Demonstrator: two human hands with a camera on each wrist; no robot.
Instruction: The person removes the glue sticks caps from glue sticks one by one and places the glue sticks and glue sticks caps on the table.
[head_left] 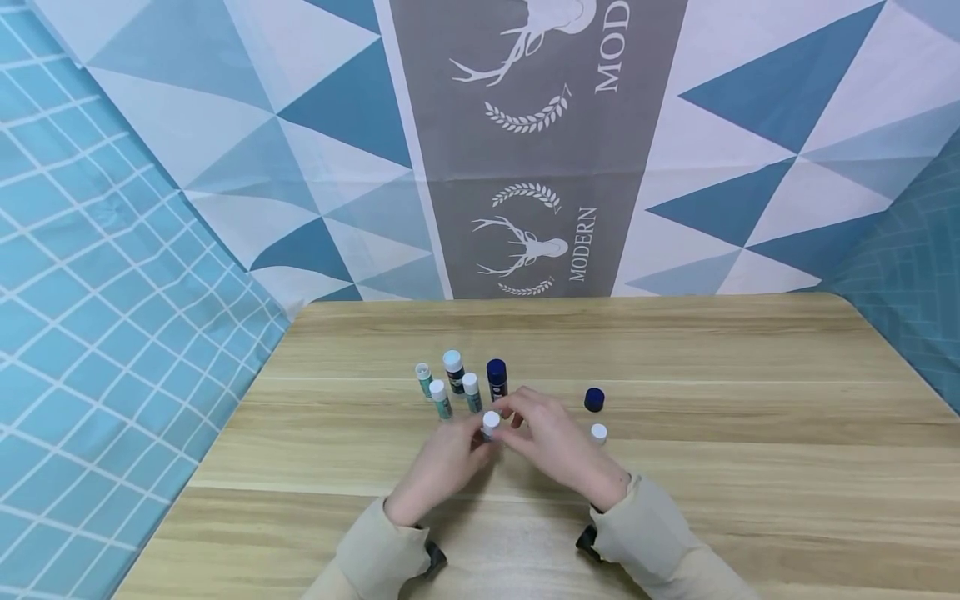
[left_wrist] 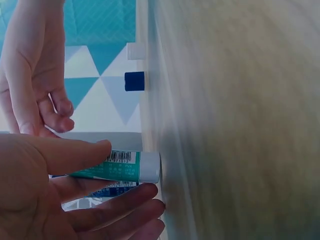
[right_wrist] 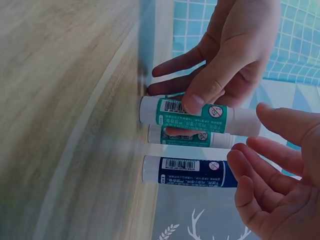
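My left hand point(head_left: 444, 467) pinches a green glue stick point(right_wrist: 167, 114) between thumb and fingers. It stands upright, its white base at the wood in the right wrist view, its white cap point(head_left: 491, 422) uppermost. My right hand point(head_left: 558, 442) is beside the cap. Its thumb lies at the cap's end, and the other fingers are loosely bent and apart from it. Just behind the hands stands a navy glue stick point(head_left: 497, 380). Further left are several more sticks, among them a green one point(head_left: 441, 400) with a white cap and one point(head_left: 423, 379) whose top looks uncapped.
On the wooden table point(head_left: 712, 517), right of my right hand, lie a loose navy cap point(head_left: 594, 400) and a white cap point(head_left: 598, 433). A patterned cloth point(head_left: 540, 158) hangs behind the table's back edge. Blue checked cloth point(head_left: 90, 275) borders the left side.
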